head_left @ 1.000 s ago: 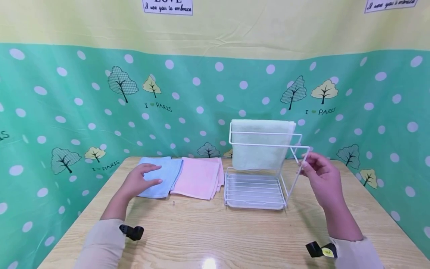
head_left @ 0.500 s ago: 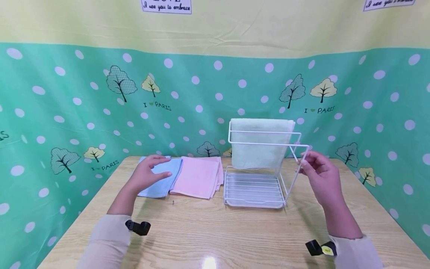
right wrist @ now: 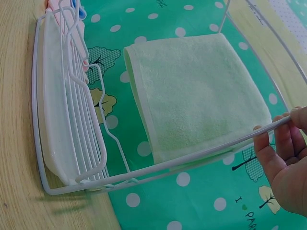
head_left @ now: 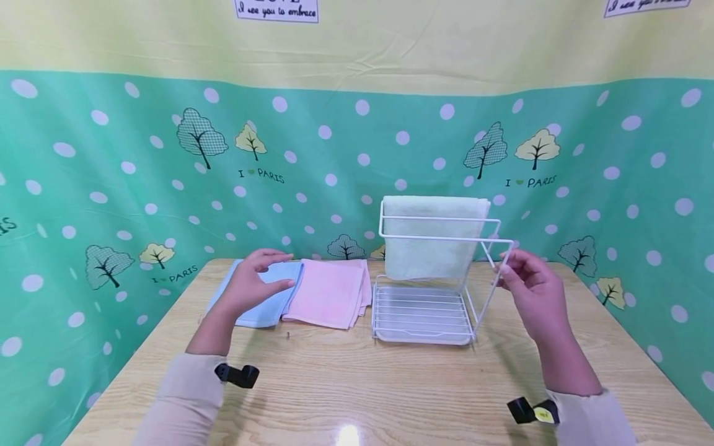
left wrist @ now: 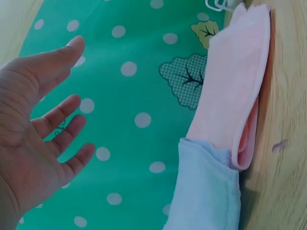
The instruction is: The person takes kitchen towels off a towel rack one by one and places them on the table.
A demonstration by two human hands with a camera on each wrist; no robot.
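Note:
A white wire rack (head_left: 422,334) with a tray at its base stands right of the table's middle. Over its rear top bar hangs a folded pale green towel (head_left: 429,257). My right hand (head_left: 532,291) pinches the rack's right side bar, fingers and thumb round the wire in the right wrist view (right wrist: 283,158). My left hand (head_left: 253,288) is raised above a folded blue towel (head_left: 273,306), thumb and fingers spread apart and holding nothing. Beside the blue towel lies a folded pink towel (head_left: 326,294); the blue one overlaps its left edge.
The wooden table (head_left: 312,384) reaches back to a green and yellow curtain (head_left: 334,142) printed with dots and trees. The rack's left side is close to the pink towel. A small dark mark (head_left: 287,335) shows on the tabletop.
My left hand has moved right and slightly up over the blue towel, uncovering more of its left part. My right hand keeps its hold on the rack, which stays in place.

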